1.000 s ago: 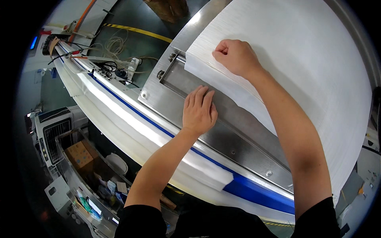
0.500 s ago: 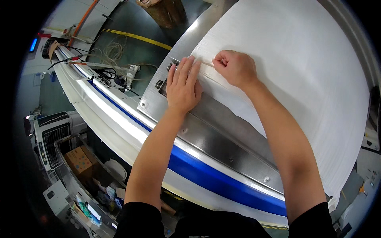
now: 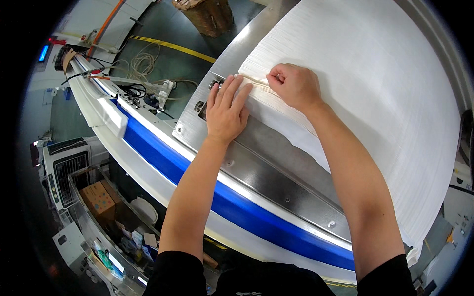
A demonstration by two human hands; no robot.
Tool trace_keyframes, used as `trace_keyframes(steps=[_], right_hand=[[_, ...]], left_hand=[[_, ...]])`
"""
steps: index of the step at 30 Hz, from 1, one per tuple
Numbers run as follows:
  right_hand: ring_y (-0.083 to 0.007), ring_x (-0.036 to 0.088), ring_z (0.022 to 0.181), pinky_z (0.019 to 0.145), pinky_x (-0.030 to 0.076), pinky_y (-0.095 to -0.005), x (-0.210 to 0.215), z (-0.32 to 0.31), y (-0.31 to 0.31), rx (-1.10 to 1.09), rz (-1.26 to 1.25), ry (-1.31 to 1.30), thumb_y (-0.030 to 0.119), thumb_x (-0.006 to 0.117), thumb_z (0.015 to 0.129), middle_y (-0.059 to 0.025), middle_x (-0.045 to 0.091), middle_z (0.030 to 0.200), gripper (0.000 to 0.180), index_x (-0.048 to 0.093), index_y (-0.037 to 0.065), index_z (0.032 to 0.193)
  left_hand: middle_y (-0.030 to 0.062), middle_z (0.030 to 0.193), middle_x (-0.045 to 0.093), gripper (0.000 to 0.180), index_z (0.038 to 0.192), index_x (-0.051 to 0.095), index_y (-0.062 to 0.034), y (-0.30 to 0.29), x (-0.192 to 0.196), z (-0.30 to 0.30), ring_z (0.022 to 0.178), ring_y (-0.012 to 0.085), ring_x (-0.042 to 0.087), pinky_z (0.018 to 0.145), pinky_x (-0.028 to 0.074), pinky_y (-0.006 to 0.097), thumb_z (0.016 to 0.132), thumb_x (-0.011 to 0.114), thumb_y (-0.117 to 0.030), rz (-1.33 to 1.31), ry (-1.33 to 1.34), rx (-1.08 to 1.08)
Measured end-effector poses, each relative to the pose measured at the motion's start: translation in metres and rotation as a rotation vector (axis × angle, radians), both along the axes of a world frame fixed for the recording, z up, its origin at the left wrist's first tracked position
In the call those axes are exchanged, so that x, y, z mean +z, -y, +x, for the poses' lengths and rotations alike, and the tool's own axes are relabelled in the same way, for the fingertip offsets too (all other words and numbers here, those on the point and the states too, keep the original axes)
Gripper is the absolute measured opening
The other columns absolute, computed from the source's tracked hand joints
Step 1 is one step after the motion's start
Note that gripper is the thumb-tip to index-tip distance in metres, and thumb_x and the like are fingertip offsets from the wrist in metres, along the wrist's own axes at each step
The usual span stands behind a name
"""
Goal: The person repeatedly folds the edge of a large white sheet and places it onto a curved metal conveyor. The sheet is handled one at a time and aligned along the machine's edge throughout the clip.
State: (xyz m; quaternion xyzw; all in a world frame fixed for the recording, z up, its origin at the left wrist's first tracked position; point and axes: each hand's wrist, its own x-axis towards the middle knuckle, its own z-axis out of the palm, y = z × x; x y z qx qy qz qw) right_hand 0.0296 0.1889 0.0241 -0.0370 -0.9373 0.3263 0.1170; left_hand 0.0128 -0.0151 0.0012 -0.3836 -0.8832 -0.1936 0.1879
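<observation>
A broad stack of thin white sheet material (image 3: 365,74) with fine ribbed edges lies on a metal table. At its near left edge, my right hand (image 3: 295,85) is closed, with thumb and forefinger pinching a creased bit of the white material. My left hand (image 3: 227,111) lies palm down to its left, fingers stretched out, across the stack's corner and the metal plate (image 3: 261,165). The fingertips reach a cream, bunched fold (image 3: 254,80) that runs toward the right hand's pinch. Two small round metal fittings (image 3: 199,106) sit beside the left fingers.
A blue band (image 3: 276,232) and white rail run along the table's near side. At left are coiled cables (image 3: 142,64), a power strip (image 3: 165,91) and a cart holding a cardboard box (image 3: 98,200). A brown bin (image 3: 207,17) stands on the floor beyond.
A white cover piece along the rail has slid toward the far left, baring more of the blue band. The fold between my hands looks more bunched; both hands have hardly moved.
</observation>
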Motion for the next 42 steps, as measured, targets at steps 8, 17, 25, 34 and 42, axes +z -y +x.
trace_keyframes(steps=[8,17,25,34,42], right_hand=[[-0.0222,0.061,0.060,0.058,0.049,-0.0332,-0.003,-0.004,-0.003,-0.016,-0.026,-0.048,0.021,0.066,0.076,-0.0039,0.064,0.067,0.009,0.067,0.012,0.075],[-0.0276,0.064,0.066,0.063,0.052,-0.0384,0.003,-0.004,-0.002,-0.044,-0.065,0.044,0.026,0.062,0.079,-0.0063,0.066,0.071,0.014,0.067,0.013,0.077],[-0.0313,0.062,0.076,0.065,0.049,-0.0429,0.025,0.089,0.039,-0.083,0.012,0.068,0.026,0.052,0.088,-0.0139,0.063,0.082,0.019,0.061,0.009,0.092],[-0.0304,0.063,0.077,0.087,0.040,-0.0490,0.020,0.355,-0.095,-0.658,0.355,0.545,0.043,0.038,0.095,-0.0125,0.066,0.075,0.047,0.068,0.012,0.078],[-0.0287,0.062,0.075,0.101,0.030,-0.0517,0.024,0.636,-0.263,-1.065,0.438,0.544,0.039,0.040,0.096,-0.0111,0.066,0.070,0.051,0.067,0.008,0.065]], left_hand=[[0.0046,0.123,0.055,0.038,0.107,0.060,-0.0153,0.003,-0.004,-0.001,0.121,0.0231,0.048,0.102,0.034,0.042,0.070,0.059,-0.006,0.031,-0.056,0.017],[0.0052,0.108,0.056,0.035,0.102,0.060,-0.0154,0.001,0.011,-0.003,0.109,0.0270,0.051,0.098,0.035,0.044,0.067,0.062,-0.014,-0.035,-0.038,0.022],[0.0077,0.111,0.059,0.034,0.094,0.063,-0.0097,0.012,0.043,-0.030,0.105,0.0289,0.055,0.095,0.040,0.043,0.061,0.068,-0.015,-0.290,0.099,-0.321],[0.0090,0.111,0.061,0.055,0.119,0.054,-0.0150,-0.051,0.092,-0.028,0.102,0.0282,0.059,0.095,0.039,0.042,0.066,0.067,-0.015,-1.149,0.189,-0.196],[0.0092,0.093,0.062,0.019,0.095,0.067,-0.0102,-0.032,0.021,-0.053,0.091,0.0263,0.061,0.078,0.046,0.036,0.077,0.061,-0.008,-1.357,-0.170,-0.201]])
